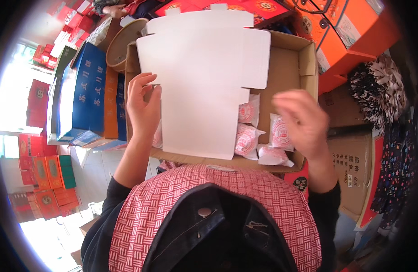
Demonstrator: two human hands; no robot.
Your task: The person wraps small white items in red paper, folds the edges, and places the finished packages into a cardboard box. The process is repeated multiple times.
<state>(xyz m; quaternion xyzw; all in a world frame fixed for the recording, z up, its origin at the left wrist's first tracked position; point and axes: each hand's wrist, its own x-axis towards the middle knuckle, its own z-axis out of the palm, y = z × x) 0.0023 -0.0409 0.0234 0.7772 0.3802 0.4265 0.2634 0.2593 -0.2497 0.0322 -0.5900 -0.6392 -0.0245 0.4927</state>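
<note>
A flat white die-cut box blank (202,74) with tabs and slots lies over an open cardboard carton (284,68), its far end reaching past the rim. My left hand (142,98) is beside the blank's left edge, thumb and fingers apart, with nothing seen between them. Above the carton's right side hovers my right hand (302,119), blurred, its fingers curled together; whether it holds anything is unclear. Round goods in white paper wrappers with red stamps, such as one wrapped piece (245,140), sit in the carton. The blank hides part of the inside.
Blue gift boxes (84,95) stand left of the carton, near a round basket (122,44). Orange boxes (348,44) are stacked at the far right, red boxes (263,6) behind. Another person's hand (116,12) shows at the top left. A printed carton (348,173) is at right.
</note>
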